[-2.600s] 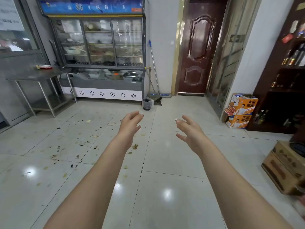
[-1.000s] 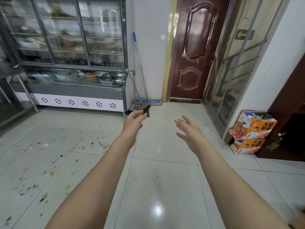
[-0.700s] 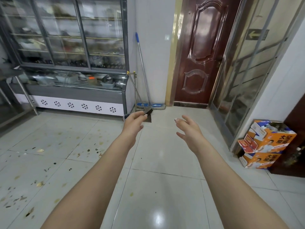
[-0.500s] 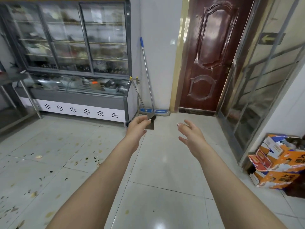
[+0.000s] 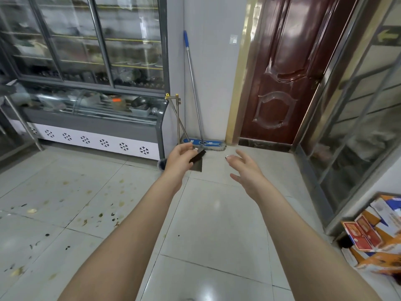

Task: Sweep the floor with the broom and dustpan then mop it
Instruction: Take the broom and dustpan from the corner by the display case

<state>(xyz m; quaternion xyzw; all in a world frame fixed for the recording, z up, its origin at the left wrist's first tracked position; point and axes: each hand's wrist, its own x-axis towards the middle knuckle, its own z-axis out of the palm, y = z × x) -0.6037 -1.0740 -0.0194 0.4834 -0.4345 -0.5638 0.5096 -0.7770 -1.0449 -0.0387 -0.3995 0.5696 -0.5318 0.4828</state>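
A broom and dustpan (image 5: 178,118) with thin metal handles lean in the corner beside the display fridge; their dark lower end (image 5: 197,162) shows past my left fingers. A flat mop (image 5: 192,83) with a blue grip and blue head (image 5: 204,144) leans on the white wall. My left hand (image 5: 180,159) and my right hand (image 5: 244,170) reach forward with relaxed fingers and hold nothing, both short of the tools. Leaf scraps and stains (image 5: 97,213) litter the tiled floor at left.
A glass display fridge (image 5: 93,109) fills the left wall. A brown door (image 5: 282,72) stands ahead and a glass partition (image 5: 358,127) runs along the right. Orange cartons (image 5: 377,231) sit at the lower right. A small dark bin (image 5: 161,165) peeks from behind my left wrist.
I have walked toward the corner, so the mop, broom and door are much closer. Both hands stay out in front, holding nothing.
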